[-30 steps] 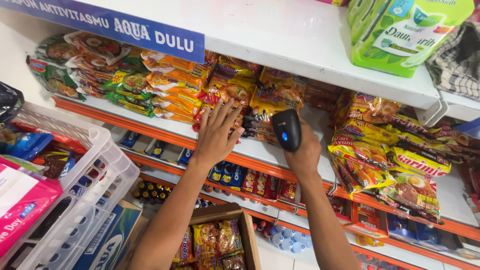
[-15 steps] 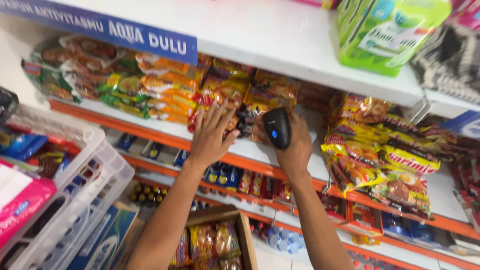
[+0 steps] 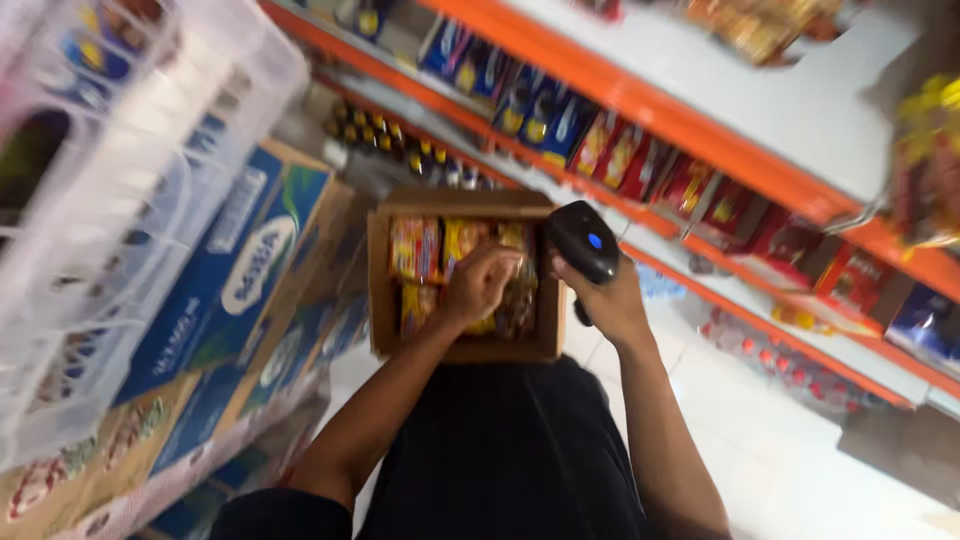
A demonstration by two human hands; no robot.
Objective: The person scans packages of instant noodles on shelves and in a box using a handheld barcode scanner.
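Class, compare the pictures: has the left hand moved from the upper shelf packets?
Yes. The left hand has dropped from the upper shelf into the open cardboard box of packets, beside the scanner in the right hand.

Yellow-and-red snack packets (image 3: 440, 250) are lying in an open brown cardboard box (image 3: 462, 348). Blue-and-white cartons (image 3: 225, 270) are stacking up at the left. Blue sachets (image 3: 520, 95) and red packets (image 3: 640, 160) are lining the orange-edged shelf (image 3: 700, 130).
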